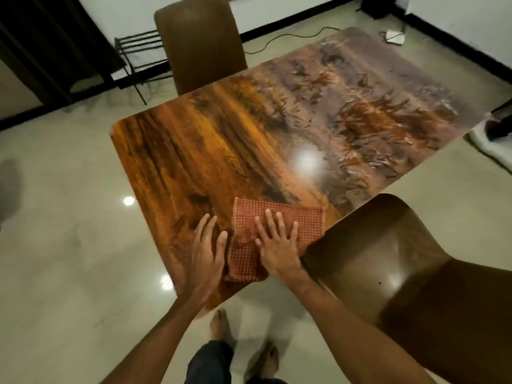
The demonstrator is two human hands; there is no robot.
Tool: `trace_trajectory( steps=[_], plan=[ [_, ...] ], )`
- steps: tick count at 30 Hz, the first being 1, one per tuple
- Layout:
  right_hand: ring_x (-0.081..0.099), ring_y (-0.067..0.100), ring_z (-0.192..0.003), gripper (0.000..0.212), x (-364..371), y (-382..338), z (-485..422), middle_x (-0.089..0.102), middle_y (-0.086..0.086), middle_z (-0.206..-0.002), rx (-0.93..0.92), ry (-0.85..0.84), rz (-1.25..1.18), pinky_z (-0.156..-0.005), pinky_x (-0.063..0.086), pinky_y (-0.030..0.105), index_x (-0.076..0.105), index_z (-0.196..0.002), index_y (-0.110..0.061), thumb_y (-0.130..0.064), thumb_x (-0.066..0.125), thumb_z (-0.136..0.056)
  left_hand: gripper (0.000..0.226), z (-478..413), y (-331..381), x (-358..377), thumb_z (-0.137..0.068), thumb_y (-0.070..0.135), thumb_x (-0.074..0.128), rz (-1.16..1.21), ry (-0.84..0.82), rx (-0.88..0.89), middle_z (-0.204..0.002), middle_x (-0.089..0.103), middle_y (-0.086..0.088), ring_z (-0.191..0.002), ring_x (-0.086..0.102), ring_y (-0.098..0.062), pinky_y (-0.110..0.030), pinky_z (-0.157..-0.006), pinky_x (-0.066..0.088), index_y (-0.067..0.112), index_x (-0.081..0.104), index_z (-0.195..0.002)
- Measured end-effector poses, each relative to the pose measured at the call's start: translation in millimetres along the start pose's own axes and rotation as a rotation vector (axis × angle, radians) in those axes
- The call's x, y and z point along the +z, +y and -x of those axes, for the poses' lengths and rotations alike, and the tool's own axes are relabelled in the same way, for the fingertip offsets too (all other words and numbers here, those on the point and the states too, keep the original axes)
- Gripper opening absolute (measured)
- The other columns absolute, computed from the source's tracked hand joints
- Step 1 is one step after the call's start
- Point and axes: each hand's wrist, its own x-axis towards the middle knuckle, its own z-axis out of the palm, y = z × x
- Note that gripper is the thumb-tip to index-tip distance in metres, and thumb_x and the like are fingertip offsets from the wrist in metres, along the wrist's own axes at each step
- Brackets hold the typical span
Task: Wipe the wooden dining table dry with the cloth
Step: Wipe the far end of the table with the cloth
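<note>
1. The checked red cloth (277, 231) lies folded near the counter's (194, 151) near corner.
2. The right hand (274, 245) presses flat on the cloth, fingers spread, not gripping.
3. The left hand (206, 250) rests flat and unclenched on the bare wood just beside the cloth's left edge.
4. The counter's far half looks streaked.
5. A brown chair (415, 273) stands at the right edge, another chair (199, 42) at the far edge.
</note>
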Motion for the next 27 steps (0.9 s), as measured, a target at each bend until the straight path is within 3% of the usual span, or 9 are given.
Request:
trace_trajectory(
  steps=[3,5,10,13,17,22,24,27],
  plan=[
    [-0.016,0.03,-0.162,0.062,5,10,2,-0.014,-0.001,-0.176,-0.156,0.001,-0.031,-0.124,-0.002,0.07,-0.005,-0.168,-0.036,-0.055,0.013,-0.112,0.062,-11,22,27,-0.1,0.066,0.026,0.099,-0.054,0.054,-0.16,0.035,0.007,-0.145,0.037,-0.015,-0.042,-0.119,0.033,0.032,0.039,-0.15],
    [-0.012,0.025,-0.163,0.061,-4,47,-13,-0.011,-0.007,-0.176,-0.175,0.041,-0.014,-0.125,0.0,0.068,0.0,-0.167,-0.039,-0.057,0.012,-0.111,0.061,-23,33,44,-0.101,0.065,0.025,0.12,-0.076,0.095,-0.161,0.033,0.009,-0.146,0.034,-0.012,-0.041,-0.118,0.034,0.032,0.037,-0.151],
    [-0.012,0.028,-0.163,0.062,-37,116,-67,-0.012,-0.002,-0.176,0.239,0.114,-0.074,-0.125,-0.009,0.068,-0.004,-0.168,-0.037,-0.056,0.013,-0.111,0.063,-63,50,69,-0.099,0.07,0.023,0.098,-0.054,0.098,-0.162,0.028,0.013,-0.146,0.028,-0.004,-0.032,-0.116,0.026,0.036,0.035,-0.151],
    [-0.014,0.034,-0.162,0.063,-34,89,-81,-0.015,0.004,-0.176,0.275,0.098,-0.126,-0.122,-0.016,0.07,-0.006,-0.167,-0.034,-0.055,0.01,-0.11,0.061,-92,61,80,-0.101,0.068,0.024,0.111,-0.034,0.089,-0.161,0.03,0.012,-0.141,0.024,0.005,-0.03,-0.114,0.024,0.035,0.036,-0.151],
    [-0.007,0.027,-0.163,0.062,-38,123,-93,-0.01,-0.004,-0.176,0.123,0.119,-0.082,-0.125,-0.006,0.069,0.001,-0.167,-0.04,-0.06,0.011,-0.109,0.07,-134,83,95,-0.098,0.072,0.022,0.148,-0.063,0.082,-0.161,0.031,0.01,-0.14,0.024,0.005,-0.03,-0.114,0.025,0.029,0.039,-0.151],
    [-0.015,0.029,-0.162,0.065,-72,203,-125,-0.017,0.0,-0.176,0.509,0.132,-0.175,-0.125,-0.008,0.07,-0.005,-0.167,-0.037,-0.059,0.015,-0.109,0.064,-174,101,101,-0.1,0.067,0.027,0.219,-0.107,0.107,-0.162,0.028,0.014,-0.147,0.026,-0.003,-0.034,-0.116,0.031,0.031,0.037,-0.153],
    [-0.019,0.033,-0.16,0.065,-74,182,-138,-0.019,0.003,-0.175,0.468,0.128,-0.146,-0.123,-0.01,0.072,-0.01,-0.167,-0.034,-0.057,0.008,-0.108,0.065,-186,105,103,-0.1,0.067,0.028,0.236,-0.111,0.099,-0.162,0.028,0.014,-0.148,0.027,-0.006,-0.04,-0.118,0.033,0.031,0.036,-0.153],
    [-0.023,0.031,-0.157,0.064,-68,141,-154,-0.012,0.004,-0.176,0.151,0.032,-0.035,-0.123,-0.011,0.071,-0.012,-0.166,-0.037,-0.057,-0.001,-0.106,0.066,-202,113,109,-0.1,0.066,0.028,0.227,-0.135,0.075,-0.163,0.028,0.011,-0.149,0.029,-0.011,-0.048,-0.117,0.036,0.029,0.037,-0.153]
  ],
)
